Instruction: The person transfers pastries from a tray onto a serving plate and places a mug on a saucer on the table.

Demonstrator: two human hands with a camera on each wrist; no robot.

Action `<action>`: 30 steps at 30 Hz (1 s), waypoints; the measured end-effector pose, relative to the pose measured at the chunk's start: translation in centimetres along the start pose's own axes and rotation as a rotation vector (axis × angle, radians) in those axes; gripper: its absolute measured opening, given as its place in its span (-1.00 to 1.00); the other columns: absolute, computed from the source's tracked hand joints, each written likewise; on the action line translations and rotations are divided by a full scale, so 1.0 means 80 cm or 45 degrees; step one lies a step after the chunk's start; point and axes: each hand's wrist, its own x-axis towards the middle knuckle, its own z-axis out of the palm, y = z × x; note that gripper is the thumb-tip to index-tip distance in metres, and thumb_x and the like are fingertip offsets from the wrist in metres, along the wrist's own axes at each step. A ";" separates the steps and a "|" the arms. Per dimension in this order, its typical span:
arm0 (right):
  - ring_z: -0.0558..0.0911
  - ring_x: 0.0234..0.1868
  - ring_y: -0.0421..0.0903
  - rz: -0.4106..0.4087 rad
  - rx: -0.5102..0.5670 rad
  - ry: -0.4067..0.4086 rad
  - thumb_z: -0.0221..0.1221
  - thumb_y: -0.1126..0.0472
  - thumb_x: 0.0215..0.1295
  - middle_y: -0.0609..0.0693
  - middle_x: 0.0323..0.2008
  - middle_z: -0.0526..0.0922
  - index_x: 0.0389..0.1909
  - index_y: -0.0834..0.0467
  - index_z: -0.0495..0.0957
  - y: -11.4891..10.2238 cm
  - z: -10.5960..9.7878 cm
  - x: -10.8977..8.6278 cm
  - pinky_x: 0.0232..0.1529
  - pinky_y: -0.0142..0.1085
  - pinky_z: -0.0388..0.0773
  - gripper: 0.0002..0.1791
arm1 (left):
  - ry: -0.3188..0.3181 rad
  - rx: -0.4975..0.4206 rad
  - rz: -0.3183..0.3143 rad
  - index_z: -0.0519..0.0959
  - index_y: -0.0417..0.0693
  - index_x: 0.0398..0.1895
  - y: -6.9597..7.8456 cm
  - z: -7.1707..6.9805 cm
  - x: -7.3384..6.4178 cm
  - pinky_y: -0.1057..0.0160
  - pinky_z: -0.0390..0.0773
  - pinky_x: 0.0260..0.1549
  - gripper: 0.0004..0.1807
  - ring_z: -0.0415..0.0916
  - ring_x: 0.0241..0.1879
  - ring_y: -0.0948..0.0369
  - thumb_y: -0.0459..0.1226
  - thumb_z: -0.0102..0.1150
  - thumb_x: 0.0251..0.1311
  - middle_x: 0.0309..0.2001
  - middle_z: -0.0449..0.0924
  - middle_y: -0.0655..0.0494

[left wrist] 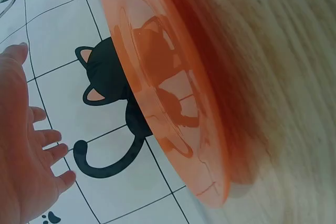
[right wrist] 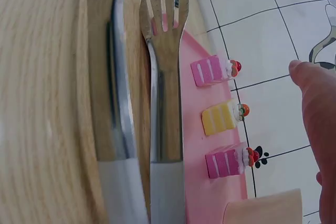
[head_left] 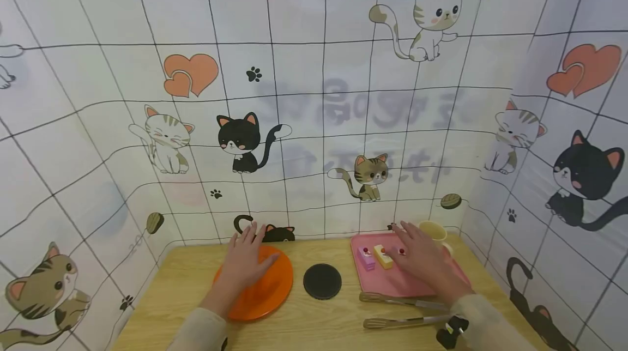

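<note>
On the left of the wooden table lies a round orange plate [head_left: 275, 288]. My left hand [head_left: 247, 261] hovers over it, fingers spread and holding nothing; the left wrist view shows it apart from the plate. A pink tray [head_left: 387, 287] on the right carries a pink cake slice [head_left: 366, 259], a yellow cake slice [head_left: 382, 256] and a second pink slice [right wrist: 227, 161], each with a red topping. My right hand [head_left: 423, 255] is above the tray with its fingers extended, and it partly hides the second pink slice in the head view.
A cream mug [head_left: 432, 229] stands at the tray's back right corner. Between plate and tray sits a black round coaster [head_left: 322, 281]. Two metal tongs, the rear tongs [head_left: 387, 299] and the front tongs [head_left: 392, 322], lie before the tray. Cat-printed cloth walls [head_left: 304, 67] enclose the table.
</note>
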 end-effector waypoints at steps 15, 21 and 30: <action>0.45 0.51 0.40 -0.006 0.256 0.139 0.30 -0.25 0.57 0.24 0.50 0.54 0.56 0.14 0.52 0.005 -0.009 -0.041 0.44 0.51 0.32 -0.24 | 0.177 -0.251 0.041 0.48 -0.21 0.58 -0.027 -0.001 -0.028 -0.43 0.32 0.48 -0.16 0.38 0.52 -0.27 0.14 0.41 0.46 0.55 0.45 -0.24; 0.46 0.48 0.40 -0.069 0.403 0.150 0.45 -0.02 0.48 0.23 0.45 0.58 0.50 0.16 0.56 0.009 -0.012 -0.063 0.43 0.58 0.22 -0.32 | 0.136 -0.302 0.059 0.47 -0.16 0.58 -0.043 0.005 -0.039 -0.41 0.39 0.46 -0.15 0.39 0.50 -0.29 0.16 0.43 0.43 0.56 0.42 -0.24; 0.63 0.33 0.24 -0.139 0.463 0.163 0.49 0.09 0.45 0.08 0.31 0.70 0.38 0.10 0.65 0.020 -0.010 -0.092 0.26 0.36 0.57 -0.46 | -0.058 -0.411 0.081 0.35 -0.10 0.69 -0.069 0.011 -0.060 -0.44 0.43 0.43 0.00 0.39 0.49 -0.34 0.19 0.50 0.35 0.60 0.35 -0.28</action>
